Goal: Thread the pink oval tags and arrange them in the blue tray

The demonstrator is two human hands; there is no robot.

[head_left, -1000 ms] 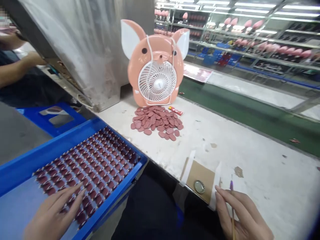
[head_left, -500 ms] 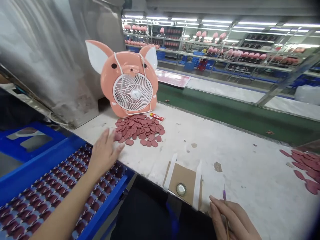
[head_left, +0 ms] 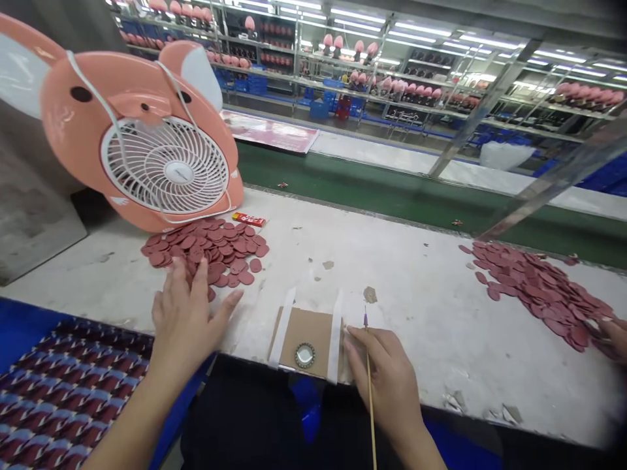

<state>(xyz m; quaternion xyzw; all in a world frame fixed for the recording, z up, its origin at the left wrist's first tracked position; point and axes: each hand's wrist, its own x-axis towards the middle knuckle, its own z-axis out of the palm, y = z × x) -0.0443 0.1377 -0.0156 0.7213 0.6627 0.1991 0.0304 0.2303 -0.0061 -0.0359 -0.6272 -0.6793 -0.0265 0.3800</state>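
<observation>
My left hand [head_left: 189, 320] has its fingers spread, the fingertips at the near edge of a pile of dark red oval discs [head_left: 225, 251]. Whether it presses on a disc cannot be made out. In my right hand [head_left: 386, 375], pinched between thumb and fingers, is a thin paintbrush [head_left: 369, 405] with a pale wooden handle and a fine purple tip pointing away from me. Between the hands, a piece of brown cardboard [head_left: 313, 325] is fixed to the table edge by two white tape strips. A metal bottle cap [head_left: 304, 355] lies on it, hollow side up.
A pink pig-shaped fan [head_left: 142, 85] stands behind the pile, beside a small red-yellow packet [head_left: 249, 219]. At the right, another person's hand [head_left: 614, 336] is by a second disc pile [head_left: 533, 287]. A blue tray of patterned parts [head_left: 53, 391] sits lower left. A green belt [head_left: 362, 186] runs behind.
My view has swung right and nearer the table, bringing the second pile and another person's hand into sight. My left hand's fingertips now overlap the discs. The brush stays in my right hand.
</observation>
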